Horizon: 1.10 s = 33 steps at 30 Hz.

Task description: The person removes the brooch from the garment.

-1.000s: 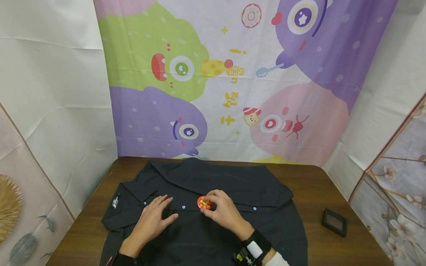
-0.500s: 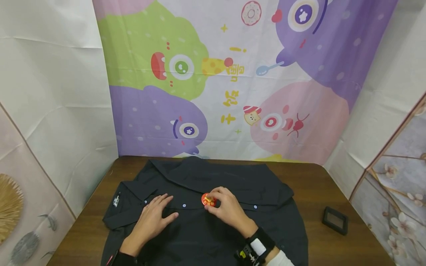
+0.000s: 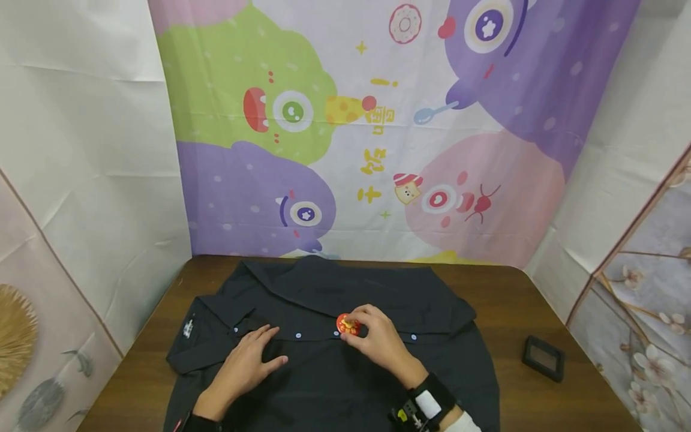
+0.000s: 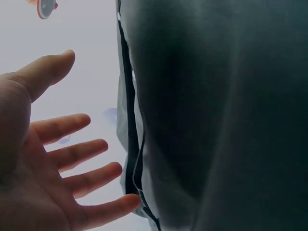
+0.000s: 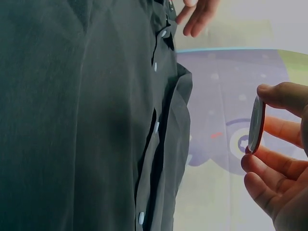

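A dark button-up shirt (image 3: 318,384) lies spread over the table, its row of small pale buttons running across in the head view. Between thumb and fingers, my right hand (image 3: 382,343) pinches a round red badge (image 3: 342,323) with a gold figure on its face. The badge's (image 5: 254,124) smooth silvery back shows in the right wrist view, where it is held up apart from the cloth. Over the shirt's left part, my left hand (image 3: 242,367) is spread with straight fingers and holds nothing. A pale button (image 3: 336,333) shows just below the badge.
On the brown table (image 3: 518,306), a small black frame-like box (image 3: 543,359) lies right of the shirt. A cartoon-printed cloth (image 3: 372,228) hangs behind the table's far edge, and white sheets (image 3: 113,150) stand at the sides.
My right hand has shifted a little to the right with the badge, bringing a shirt button into view beneath it. My left hand stays nearly in place.
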Motion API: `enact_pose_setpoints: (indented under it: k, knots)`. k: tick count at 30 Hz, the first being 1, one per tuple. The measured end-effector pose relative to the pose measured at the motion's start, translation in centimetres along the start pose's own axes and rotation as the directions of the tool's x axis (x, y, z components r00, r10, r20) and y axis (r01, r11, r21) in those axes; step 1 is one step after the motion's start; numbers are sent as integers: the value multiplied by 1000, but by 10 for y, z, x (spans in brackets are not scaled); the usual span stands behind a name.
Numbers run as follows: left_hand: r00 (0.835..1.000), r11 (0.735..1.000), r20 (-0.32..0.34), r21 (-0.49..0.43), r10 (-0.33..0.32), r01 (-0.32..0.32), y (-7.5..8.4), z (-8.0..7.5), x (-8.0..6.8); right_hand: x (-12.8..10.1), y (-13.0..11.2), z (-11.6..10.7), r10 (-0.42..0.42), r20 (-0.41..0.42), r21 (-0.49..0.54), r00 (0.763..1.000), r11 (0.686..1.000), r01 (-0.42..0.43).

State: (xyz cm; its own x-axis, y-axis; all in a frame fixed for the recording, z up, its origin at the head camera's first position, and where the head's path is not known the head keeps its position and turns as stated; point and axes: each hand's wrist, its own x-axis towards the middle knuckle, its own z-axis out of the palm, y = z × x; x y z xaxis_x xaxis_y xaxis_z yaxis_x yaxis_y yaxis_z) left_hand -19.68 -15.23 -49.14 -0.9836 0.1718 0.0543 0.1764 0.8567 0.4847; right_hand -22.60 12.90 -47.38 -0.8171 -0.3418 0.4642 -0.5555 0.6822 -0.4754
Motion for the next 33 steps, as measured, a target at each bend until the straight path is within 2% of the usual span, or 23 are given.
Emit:
enact_pose_setpoints:
  k: [11,20,27,33]
  knots:
    - [1000,999,24,54,-8,6,-2,6,-1,-3,4,-8,17,-11,26,1000,1000,-16]
    - [995,996,97,85,-38,30,-6,9,1,-2,9,-13,-10,-38,40,999,999,12]
    - [987,995,146,76,-70,59,-9,11,-1,-4,11,-17,1,-62,39,998,999,2]
    - [988,996,139,73,-66,56,-9,11,-3,-7,15,-20,9,-73,36,997,999,-6]
